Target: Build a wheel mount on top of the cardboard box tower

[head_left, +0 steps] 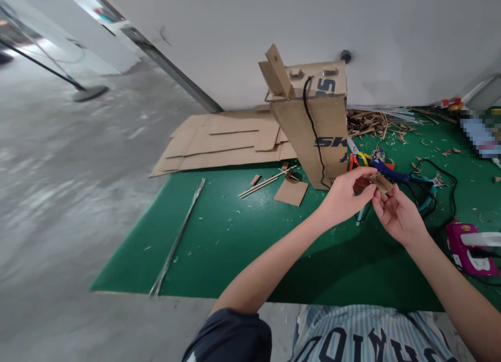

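1. And here's the wide view: a green mat point(235, 247) stretches across the scene, with the upright cardboard box point(313, 127) standing at its far side, and a flat slotted cardboard sheet point(219, 143) lying just left of that box.
2. Well left of the box, a long metal rod point(176, 237) lies across the mat.
3. Right of the box, there's a heap of wood shavings point(371, 124), and nearer in, a pair of scissors point(358, 158).
4. Just in front of the box sit a cardboard square point(291, 191) and thin wooden sticks point(260, 185).
5. All the action is just right of the box: the left hand point(346, 195) and right hand point(399, 216) are working together on a small cardboard piece point(381, 183).
6. The left fingers point(370, 189) pinch its edge, while the right fingers point(379, 203) curl, slightly spread, and press up from below.
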A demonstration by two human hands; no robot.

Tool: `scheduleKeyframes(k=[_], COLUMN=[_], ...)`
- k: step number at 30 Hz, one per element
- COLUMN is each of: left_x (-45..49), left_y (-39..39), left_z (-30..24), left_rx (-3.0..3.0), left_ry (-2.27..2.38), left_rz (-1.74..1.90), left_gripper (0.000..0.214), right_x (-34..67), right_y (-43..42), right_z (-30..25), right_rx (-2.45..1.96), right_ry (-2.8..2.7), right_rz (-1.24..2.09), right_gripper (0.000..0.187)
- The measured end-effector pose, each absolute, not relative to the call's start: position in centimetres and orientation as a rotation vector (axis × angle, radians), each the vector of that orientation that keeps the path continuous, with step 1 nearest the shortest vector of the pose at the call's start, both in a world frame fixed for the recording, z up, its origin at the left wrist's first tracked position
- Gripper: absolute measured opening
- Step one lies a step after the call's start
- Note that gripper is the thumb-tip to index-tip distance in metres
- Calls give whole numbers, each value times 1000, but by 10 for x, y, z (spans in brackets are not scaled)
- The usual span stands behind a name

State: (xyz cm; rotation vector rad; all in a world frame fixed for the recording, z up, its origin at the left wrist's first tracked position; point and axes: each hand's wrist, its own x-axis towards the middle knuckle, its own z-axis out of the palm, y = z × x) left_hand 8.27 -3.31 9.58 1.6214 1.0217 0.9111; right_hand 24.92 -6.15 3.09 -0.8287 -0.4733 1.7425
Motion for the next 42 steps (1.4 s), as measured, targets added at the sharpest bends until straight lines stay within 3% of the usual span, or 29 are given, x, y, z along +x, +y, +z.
scheduleKeyframes(k=[8,17,20,24,27,30,37,42], left_x=[81,80,76,67,60,53,42,36], left_y=[-27,-23,-25,-33,-42,-49,-49,-42], left_z=[94,81,86,106,123,134,143,146], left_rx=[1359,1207,1296,1482,1612,1705,1835,1948], left_ry=[936,778,742,671,703,715,764,805], left_rz=[896,973,1079,1280,1472,1643,1877,2032], left_gripper=[22,25,32,34,28,27,23,23], right_x=[250,254,260,270,271,270,274,277], right_y=[-62,-61,-53,-35,-24,-15,-1,-5], right_z=[36,30,29,30,31,31,21,37], right_rx=[-758,-986,-1293,-1609,-1847,-1997,-2047,-1627], right_ry=[-441,-598,-1097,-1769,-2068,-2117,-2121,-1835], right_rz=[1787,1676,1297,482,-78,-400,-292,-10], right_gripper=[25,29,47,37,44,48,45,37])
